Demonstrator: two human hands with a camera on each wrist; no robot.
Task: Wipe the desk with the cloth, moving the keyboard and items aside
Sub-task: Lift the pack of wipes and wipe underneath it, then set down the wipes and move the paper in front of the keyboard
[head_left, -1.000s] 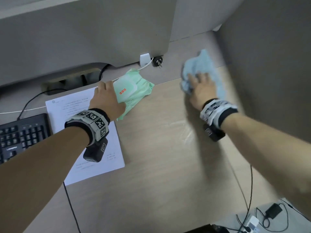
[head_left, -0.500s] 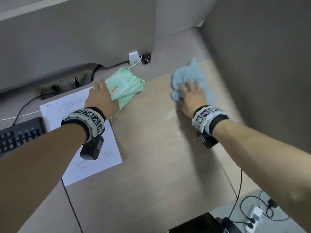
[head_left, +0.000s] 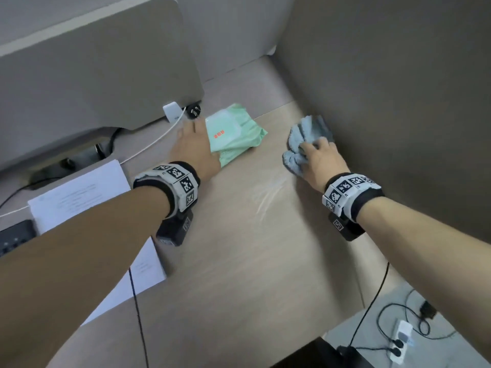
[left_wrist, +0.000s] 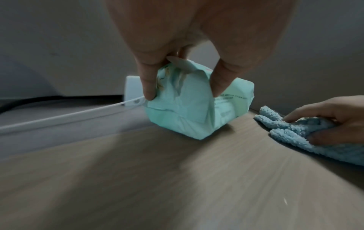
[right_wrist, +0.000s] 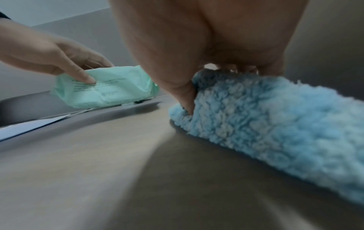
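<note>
A fluffy light-blue cloth (head_left: 305, 139) (right_wrist: 265, 129) lies bunched on the wooden desk (head_left: 239, 261) near the right partition. My right hand (head_left: 318, 158) presses down on it, thumb and fingers curled into the pile. A mint-green pack of wet wipes (head_left: 233, 134) (left_wrist: 197, 107) stands at the desk's back edge, one end lifted. My left hand (head_left: 194, 147) grips that end between thumb and fingers (left_wrist: 149, 87). The black keyboard (head_left: 14, 237) shows only as a corner at the far left.
Printed white sheets (head_left: 87, 208) lie under my left forearm. A white charger (head_left: 172, 111) with its white cable and a black plug (head_left: 194, 110) sit by the grey panel behind the pack. A partition wall closes the right side. Cables and a power strip (head_left: 401, 341) lie on the floor.
The right hand has dragged the cloth back toward me along the partition. The left hand keeps its hold on the wipes pack. The head view has swung to the left.
</note>
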